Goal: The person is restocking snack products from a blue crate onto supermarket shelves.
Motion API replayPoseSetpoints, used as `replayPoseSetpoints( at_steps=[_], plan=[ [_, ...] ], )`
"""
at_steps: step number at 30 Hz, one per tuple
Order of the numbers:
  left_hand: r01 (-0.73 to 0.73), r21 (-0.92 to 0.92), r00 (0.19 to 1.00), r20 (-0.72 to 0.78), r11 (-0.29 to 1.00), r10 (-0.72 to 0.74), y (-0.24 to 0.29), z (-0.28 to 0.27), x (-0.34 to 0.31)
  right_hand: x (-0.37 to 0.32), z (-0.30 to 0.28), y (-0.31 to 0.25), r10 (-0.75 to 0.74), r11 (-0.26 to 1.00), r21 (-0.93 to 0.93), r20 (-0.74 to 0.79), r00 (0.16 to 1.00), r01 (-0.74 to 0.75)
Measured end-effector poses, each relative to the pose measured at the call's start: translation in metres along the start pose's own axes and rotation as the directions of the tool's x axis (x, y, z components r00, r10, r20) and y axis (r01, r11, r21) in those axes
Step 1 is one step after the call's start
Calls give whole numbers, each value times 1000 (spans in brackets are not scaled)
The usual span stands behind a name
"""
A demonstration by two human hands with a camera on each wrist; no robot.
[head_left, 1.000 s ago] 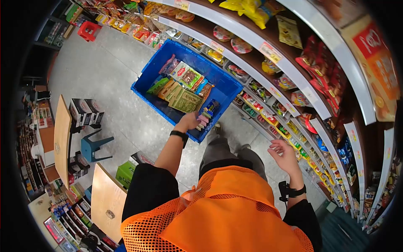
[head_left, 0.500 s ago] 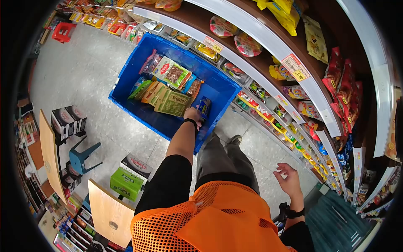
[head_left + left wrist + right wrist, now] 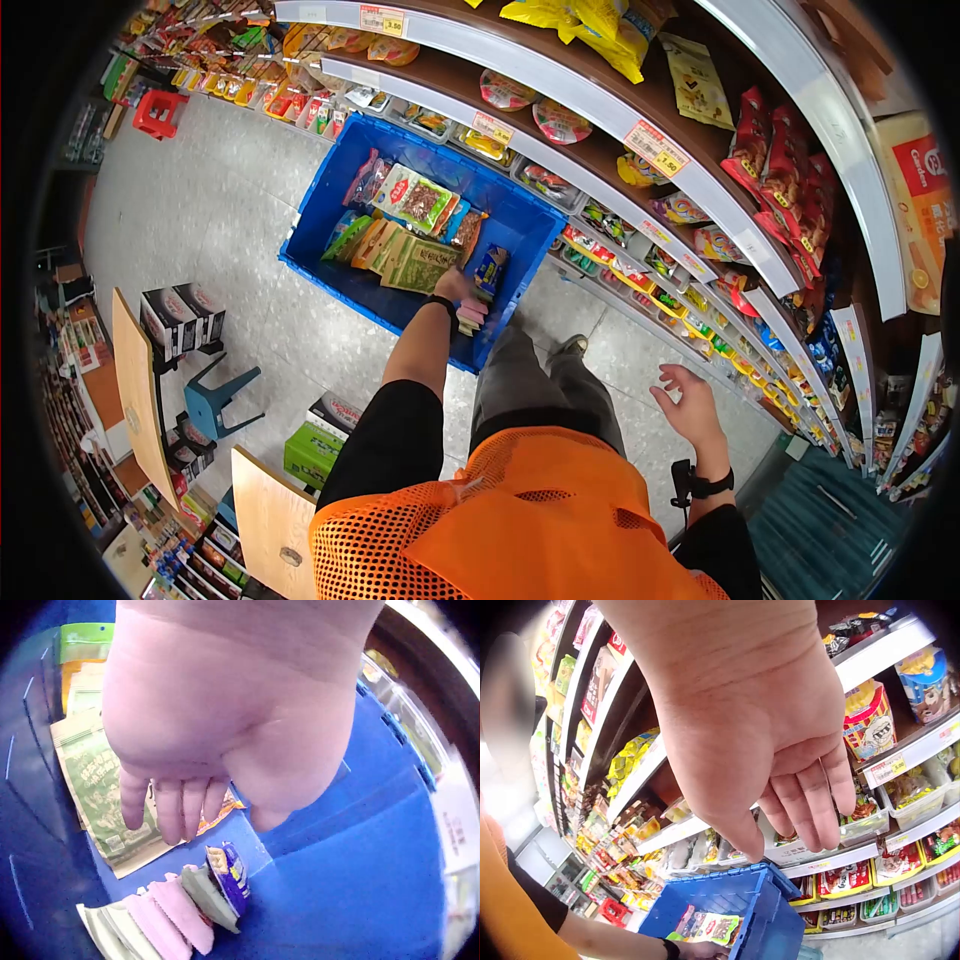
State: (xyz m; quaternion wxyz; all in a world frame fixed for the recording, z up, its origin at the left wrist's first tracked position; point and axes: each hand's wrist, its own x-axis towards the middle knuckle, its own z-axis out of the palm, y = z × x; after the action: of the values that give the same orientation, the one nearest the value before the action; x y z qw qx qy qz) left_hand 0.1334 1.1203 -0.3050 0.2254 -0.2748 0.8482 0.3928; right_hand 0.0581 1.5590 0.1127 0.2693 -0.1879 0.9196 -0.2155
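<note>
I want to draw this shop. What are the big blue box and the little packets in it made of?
The blue box looks like hard moulded plastic with a dull finish: its walls are stiff and ribbed. The little packets by the left hand look like thin plastic film, maybe foil-lined, and slightly shiny: their edges are crimped in zigzags.

Blue crate (image 3: 520,215), green packets (image 3: 418,262), pink packets (image 3: 176,919).

- grey speckled tile floor (image 3: 220,220), pretty plain
- brown shelves (image 3: 600,150) with white price rails down one side
- red stool (image 3: 158,112) way back, blue stool (image 3: 215,392) closer
- bright, even shop light
</note>
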Motion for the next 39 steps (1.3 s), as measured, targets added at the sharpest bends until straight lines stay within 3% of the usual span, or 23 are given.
replayPoseSetpoints(
  at_steps=[4,6,8,10,11,13,14,16,18,19,20,21,22,24,25,27,28,31,33,35,36,38,39],
  plan=[
    [169,124,984,31,978,-174,20,3,-7,-8,9,8,5,1000,8,-9,1000,-5],
    [187,220,950,210,957,-233,35,-3,-1,-19,12,10,49,999,20,9,999,-49],
    [156,241,955,212,958,-209,20,17,14,-29,14,20,85,996,4,40,996,-85],
    [125,174,990,-81,977,-112,-6,45,34,-31,15,27,122,992,11,37,992,-122],
    [122,179,991,-80,976,-109,-13,49,42,-32,15,30,144,990,-8,44,989,-144],
    [-96,285,994,72,954,78,-13,40,49,-34,16,30,165,986,-21,45,985,-164],
    [-101,289,994,67,952,85,-13,33,50,-30,15,29,136,990,-34,29,990,-135],
    [-164,55,985,65,985,160,1,5,35,-24,9,25,101,994,-45,3,995,-101],
    [-244,12,969,49,970,243,9,-24,18,-18,4,19,28,998,-57,-21,999,-29],
    [-72,-315,986,118,946,114,13,-40,5,-14,0,19,12,999,-46,-21,1000,-13],
    [122,-590,975,221,799,14,10,-54,-2,-8,-3,14,4,999,-32,-35,999,-5],
    [145,-577,972,233,804,-7,9,-69,-7,-3,-7,8,-26,998,-53,-39,999,24],
    [48,-390,974,221,920,43,38,-106,-41,3,-12,4,-56,996,-77,-42,998,53],
    [17,-582,956,248,813,158,45,-139,-79,16,-15,-7,-84,995,-50,-59,995,81],
    [5,-572,956,244,820,164,57,-159,-101,24,-15,-12,-165,985,-56,-71,984,161],
    [-224,-527,899,213,820,382,92,-203,-151,39,-19,-27,-303,950,-94,-61,951,297],
    [-229,-519,897,217,824,386,112,-219,-173,46,-20,-37,-358,928,-120,-38,933,352],
    [-202,-667,766,349,717,540,177,-254,-231,58,-33,-87,-583,811,-90,-52,811,578],
    [-227,-695,711,360,682,604,218,-263,-256,58,-46,-112,-631,775,-101,-90,771,623],
    [-229,-724,644,389,651,659,253,-263,-266,50,-61,-121,-746,664,-205,-106,658,720],
    [-270,-755,587,363,598,723,273,-261,-271,45,-67,-115,-721,690,-225,-145,677,687],
    [-321,-756,530,356,570,770,305,-245,-271,34,-89,-91,-719,681,-169,31,694,713],
    [-280,-761,512,398,586,761,325,-236,-274,23,-102,-80,-729,667,-244,-17,685,704]
  ],
)
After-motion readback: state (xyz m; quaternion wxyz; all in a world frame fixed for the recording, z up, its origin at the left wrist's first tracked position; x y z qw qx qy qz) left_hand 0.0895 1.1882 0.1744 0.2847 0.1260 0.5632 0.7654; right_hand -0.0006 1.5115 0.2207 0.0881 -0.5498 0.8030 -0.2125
